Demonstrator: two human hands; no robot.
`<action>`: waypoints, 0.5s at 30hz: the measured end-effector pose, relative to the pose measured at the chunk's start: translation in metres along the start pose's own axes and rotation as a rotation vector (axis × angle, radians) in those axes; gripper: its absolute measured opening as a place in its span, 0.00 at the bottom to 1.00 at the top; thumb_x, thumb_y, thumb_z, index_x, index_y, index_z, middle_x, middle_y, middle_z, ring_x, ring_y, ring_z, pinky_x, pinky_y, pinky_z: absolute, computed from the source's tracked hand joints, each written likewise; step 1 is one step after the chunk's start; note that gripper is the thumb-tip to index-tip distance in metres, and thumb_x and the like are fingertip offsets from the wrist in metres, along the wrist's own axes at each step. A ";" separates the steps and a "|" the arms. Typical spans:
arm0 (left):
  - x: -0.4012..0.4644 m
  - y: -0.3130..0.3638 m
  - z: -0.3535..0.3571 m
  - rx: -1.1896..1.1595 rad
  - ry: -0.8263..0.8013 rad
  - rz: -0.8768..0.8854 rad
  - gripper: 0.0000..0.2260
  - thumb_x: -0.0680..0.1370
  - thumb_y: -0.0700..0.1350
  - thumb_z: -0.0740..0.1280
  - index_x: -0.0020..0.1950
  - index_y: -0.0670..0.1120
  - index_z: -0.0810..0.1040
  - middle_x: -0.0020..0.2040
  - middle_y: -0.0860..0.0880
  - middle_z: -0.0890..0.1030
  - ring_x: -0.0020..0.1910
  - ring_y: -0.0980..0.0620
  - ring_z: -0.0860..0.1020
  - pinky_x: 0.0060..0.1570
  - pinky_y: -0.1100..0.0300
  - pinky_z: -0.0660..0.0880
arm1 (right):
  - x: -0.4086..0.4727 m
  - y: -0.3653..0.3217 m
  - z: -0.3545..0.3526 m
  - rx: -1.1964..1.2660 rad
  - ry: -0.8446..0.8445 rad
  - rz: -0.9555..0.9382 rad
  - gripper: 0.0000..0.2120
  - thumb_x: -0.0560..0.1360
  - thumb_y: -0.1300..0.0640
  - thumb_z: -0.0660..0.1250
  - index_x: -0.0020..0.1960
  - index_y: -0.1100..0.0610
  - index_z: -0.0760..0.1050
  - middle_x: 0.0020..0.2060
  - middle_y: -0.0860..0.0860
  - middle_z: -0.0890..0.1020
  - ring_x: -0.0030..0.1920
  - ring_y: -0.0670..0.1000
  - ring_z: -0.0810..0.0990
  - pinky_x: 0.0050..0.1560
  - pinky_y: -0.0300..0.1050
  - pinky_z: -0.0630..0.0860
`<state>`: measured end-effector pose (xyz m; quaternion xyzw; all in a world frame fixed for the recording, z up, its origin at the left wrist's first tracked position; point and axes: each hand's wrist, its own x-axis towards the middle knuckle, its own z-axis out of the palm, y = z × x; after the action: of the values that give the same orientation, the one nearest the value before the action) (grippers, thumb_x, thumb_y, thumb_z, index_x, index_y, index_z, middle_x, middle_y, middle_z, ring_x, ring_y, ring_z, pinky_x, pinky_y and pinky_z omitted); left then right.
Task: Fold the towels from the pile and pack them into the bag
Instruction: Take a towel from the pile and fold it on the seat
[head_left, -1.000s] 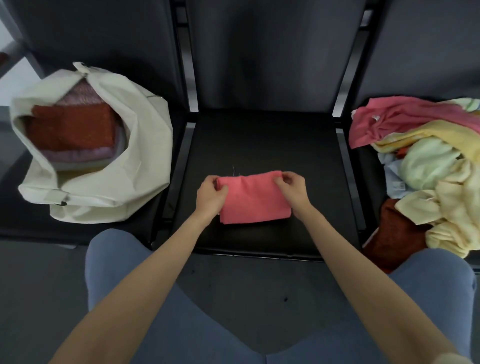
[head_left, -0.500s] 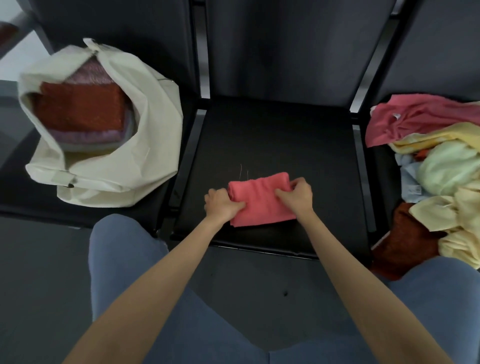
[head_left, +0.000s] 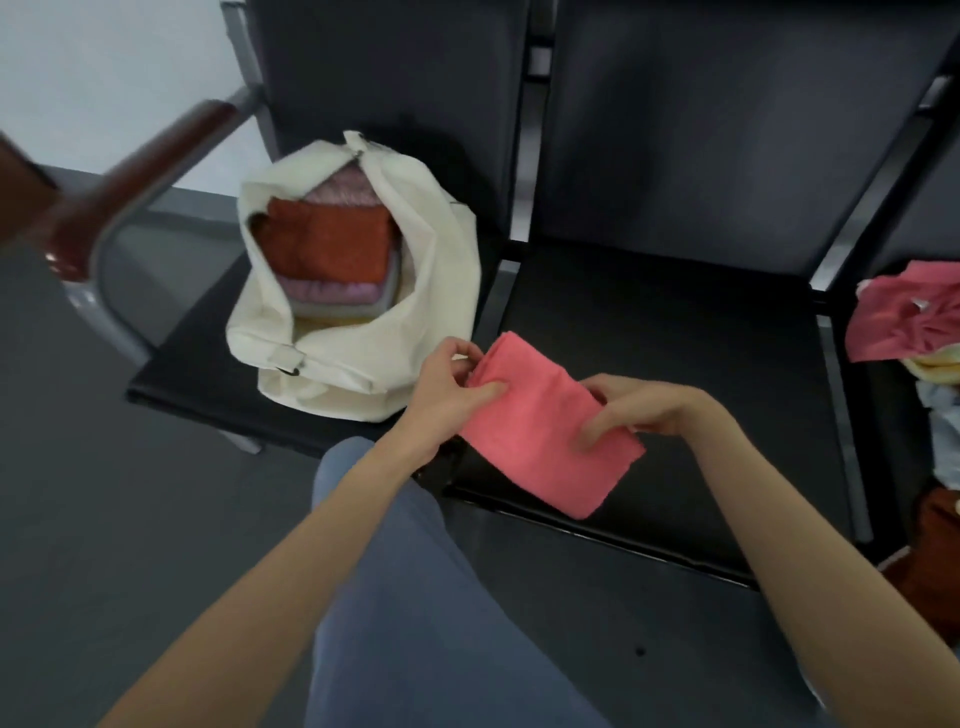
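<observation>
While both hands hold it, the folded coral-pink terry towel (head_left: 545, 421) sits lifted and tilted over the front of the black padded middle seat (head_left: 675, 332). Left hand (head_left: 447, 387) grips the towel's 10 o'clock end — thumb on top, fingers (head_left: 460, 351) curled round the edge. Right hand (head_left: 631, 408) holds the 4 o'clock end — thumb pressed on the upper face, fingers underneath, hidden. Cream canvas tote bag (head_left: 415, 312) stands open at 10 o'clock on the neighbouring seat, just beside the left hand; a rust-red folded towel (head_left: 327, 244) lies uppermost inside. Loose towel pile (head_left: 914, 317) at 3 o'clock, partly out of view.
</observation>
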<state>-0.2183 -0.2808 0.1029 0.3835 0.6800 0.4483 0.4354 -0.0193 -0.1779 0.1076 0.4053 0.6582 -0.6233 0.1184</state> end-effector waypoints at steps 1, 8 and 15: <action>-0.001 0.004 -0.010 0.003 0.010 0.021 0.14 0.72 0.38 0.73 0.51 0.47 0.71 0.43 0.48 0.79 0.40 0.55 0.74 0.35 0.69 0.70 | 0.006 -0.014 0.007 -0.014 -0.007 -0.030 0.17 0.70 0.60 0.74 0.57 0.54 0.76 0.51 0.50 0.83 0.51 0.50 0.82 0.50 0.44 0.79; 0.025 0.011 -0.080 0.039 0.231 0.187 0.12 0.74 0.43 0.74 0.53 0.44 0.75 0.44 0.51 0.81 0.42 0.61 0.78 0.42 0.70 0.74 | 0.050 -0.088 0.029 -0.010 0.140 -0.241 0.12 0.74 0.52 0.71 0.56 0.54 0.78 0.48 0.48 0.84 0.47 0.46 0.83 0.44 0.38 0.78; 0.073 -0.056 -0.153 0.785 0.817 0.114 0.08 0.76 0.47 0.68 0.53 0.48 0.83 0.65 0.36 0.69 0.64 0.35 0.67 0.58 0.41 0.68 | 0.090 -0.153 0.029 -0.251 0.509 -0.432 0.11 0.76 0.52 0.68 0.52 0.59 0.78 0.47 0.52 0.82 0.46 0.50 0.81 0.48 0.47 0.78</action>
<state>-0.3932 -0.2730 0.0658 0.3481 0.8871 0.2966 -0.0628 -0.1910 -0.1534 0.1534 0.3814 0.8085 -0.4272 -0.1351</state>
